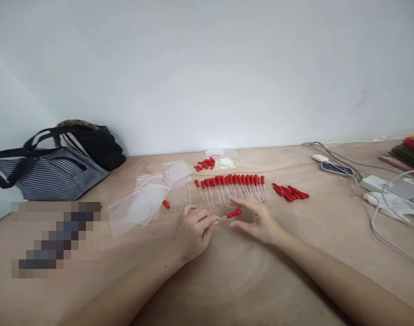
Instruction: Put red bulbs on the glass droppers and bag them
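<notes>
My left hand (197, 227) pinches the clear glass tube of a dropper, whose red rubber bulb (234, 213) points right. Around that bulb, without seeming to touch it, my right hand (256, 220) is open, thumb and fingers apart. Behind both hands lies a row of red-capped droppers (232, 183). Left of the row are several bare glass tubes (179, 198), with a single red bulb (166, 204) beside them. More loose red bulbs (291, 192) lie in a pile to the right, and smaller red bulbs (205, 164) lie farther back near thin clear tubes (225, 163).
Clear zip bags (142, 201) overlap on the wooden table (261, 290) at left. A striped bag (62, 174) stands at the back left. At right are a dark device (336, 169), cables (374, 222), a white tissue (393, 203) and coloured sheets (410, 151).
</notes>
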### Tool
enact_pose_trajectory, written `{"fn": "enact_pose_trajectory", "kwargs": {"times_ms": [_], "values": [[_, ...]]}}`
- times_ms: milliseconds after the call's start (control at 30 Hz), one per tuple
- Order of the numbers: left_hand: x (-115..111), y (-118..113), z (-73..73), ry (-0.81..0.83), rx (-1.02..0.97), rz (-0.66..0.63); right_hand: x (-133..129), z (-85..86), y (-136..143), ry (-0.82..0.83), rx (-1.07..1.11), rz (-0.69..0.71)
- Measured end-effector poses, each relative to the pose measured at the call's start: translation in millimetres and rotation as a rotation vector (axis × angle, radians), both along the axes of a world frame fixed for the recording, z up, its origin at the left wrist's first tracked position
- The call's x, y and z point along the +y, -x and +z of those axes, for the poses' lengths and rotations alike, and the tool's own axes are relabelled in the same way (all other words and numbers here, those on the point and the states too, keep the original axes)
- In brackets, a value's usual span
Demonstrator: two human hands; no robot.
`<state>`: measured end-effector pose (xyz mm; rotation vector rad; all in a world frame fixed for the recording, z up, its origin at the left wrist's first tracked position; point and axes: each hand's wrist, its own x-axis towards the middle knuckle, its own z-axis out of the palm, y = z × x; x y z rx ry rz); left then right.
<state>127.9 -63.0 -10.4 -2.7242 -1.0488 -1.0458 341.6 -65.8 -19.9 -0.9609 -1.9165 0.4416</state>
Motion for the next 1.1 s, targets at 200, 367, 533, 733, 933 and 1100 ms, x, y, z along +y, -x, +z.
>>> {"fn": "enact_pose_trajectory", "kwargs": {"times_ms": [200,367,533,733,933,1100], "values": [[27,13,25.8,0.617,-0.223,0.288,9,-1.3,-35,-0.009,0.15,-0.311],[68,20,32.7,0.917,-0.345,0.465,14,-5.6,-40,0.037,0.17,-0.392],[91,13,26.9,0.894,-0.209,0.616,12,-7.1,-36,0.054,0.157,-0.393],[93,1,26.8,0.853,0.011,0.689,12,-7.2,-35,0.04,0.15,-0.395],[94,-8,32.9,0.785,0.214,0.737,11,-6.4,-35,0.019,0.141,-0.392],[73,-15,43.0,0.533,0.303,0.665,9,-0.5,-32,-0.09,0.048,-0.352]]}}
